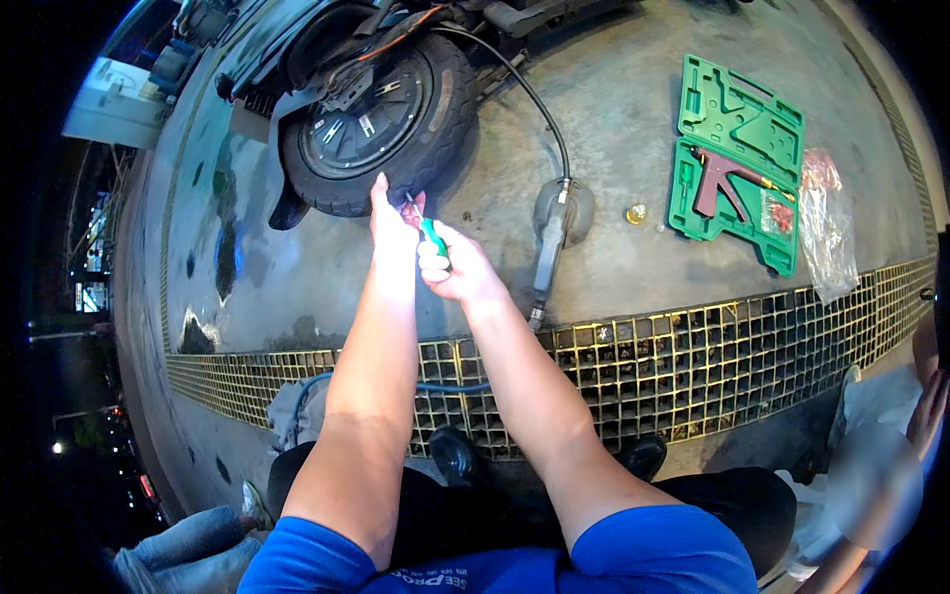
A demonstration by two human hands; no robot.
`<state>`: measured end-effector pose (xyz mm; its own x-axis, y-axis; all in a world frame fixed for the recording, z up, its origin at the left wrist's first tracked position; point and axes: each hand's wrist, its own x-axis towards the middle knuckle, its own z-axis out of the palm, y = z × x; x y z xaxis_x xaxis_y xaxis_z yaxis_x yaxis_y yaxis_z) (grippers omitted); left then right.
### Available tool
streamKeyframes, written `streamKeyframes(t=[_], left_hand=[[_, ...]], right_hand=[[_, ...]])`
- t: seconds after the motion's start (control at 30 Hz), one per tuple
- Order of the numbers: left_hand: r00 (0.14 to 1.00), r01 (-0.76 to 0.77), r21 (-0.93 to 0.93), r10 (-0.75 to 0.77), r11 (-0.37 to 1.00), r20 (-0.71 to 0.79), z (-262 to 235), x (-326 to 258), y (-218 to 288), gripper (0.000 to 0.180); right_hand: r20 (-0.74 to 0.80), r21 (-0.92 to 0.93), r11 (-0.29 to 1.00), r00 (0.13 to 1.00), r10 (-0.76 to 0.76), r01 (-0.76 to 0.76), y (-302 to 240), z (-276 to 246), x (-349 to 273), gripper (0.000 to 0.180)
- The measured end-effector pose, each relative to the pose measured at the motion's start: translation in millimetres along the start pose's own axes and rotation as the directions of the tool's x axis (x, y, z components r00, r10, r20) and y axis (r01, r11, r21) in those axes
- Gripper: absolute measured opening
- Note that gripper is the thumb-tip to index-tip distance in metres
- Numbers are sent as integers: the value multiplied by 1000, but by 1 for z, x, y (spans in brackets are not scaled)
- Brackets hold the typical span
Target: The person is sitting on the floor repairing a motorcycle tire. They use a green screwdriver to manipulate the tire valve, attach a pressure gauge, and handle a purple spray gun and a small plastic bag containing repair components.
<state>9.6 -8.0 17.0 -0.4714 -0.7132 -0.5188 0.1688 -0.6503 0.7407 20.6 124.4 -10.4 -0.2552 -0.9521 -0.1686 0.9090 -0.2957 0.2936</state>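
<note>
My right hand (455, 263) is closed round the green handle of a screwdriver-like tool (432, 236). Its thin metal shaft points up toward the tread of a black scooter tyre (341, 194); the very tip is hard to make out. Beside the shaft, my left hand (394, 220) is up against the lower edge of the tyre, its thumb raised and apart from the fingers. Strong light washes out its palm, and I see nothing held in it. The wheel (366, 124) has a dark round hub cover and stays mounted on the scooter.
A grey inflator (550, 247) with a black hose (539, 99) lies right of the wheel. Farther right are a small yellowish round container (635, 213), an opened green case (737, 129) holding a maroon gun-shaped tool (714, 183), and a clear plastic bag (826, 233). A yellow floor grating (693, 346) runs nearer me. Other people crouch at both sides.
</note>
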Motion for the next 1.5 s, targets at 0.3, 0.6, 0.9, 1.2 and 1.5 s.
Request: streamKeyframes(t=[0.3,0.6,0.9,1.2,1.5], left_hand=[[998,-58,26,58,998,-1,-9,7,1,42],[999,-42,13,42,999,-17,-11,9,3,44],[997,-68,-14,67,998,-26,-15,12,2,44],[998,-51,-23,51,998,-22,-3,1,0,40],[993,-25,-63,32,998,116,-19,5,6,36]], right_hand=[[-170,-653,736,913,-371,178,18,34,-6,21],[-15,-845,437,803,-595,308,37,6,-5,24],[328,-925,-375,617,-715,58,51,27,-21,22],[311,-820,-537,632,-709,-199,55,12,-18,38],[509,-831,-550,521,-685,89,11,20,-2,25]])
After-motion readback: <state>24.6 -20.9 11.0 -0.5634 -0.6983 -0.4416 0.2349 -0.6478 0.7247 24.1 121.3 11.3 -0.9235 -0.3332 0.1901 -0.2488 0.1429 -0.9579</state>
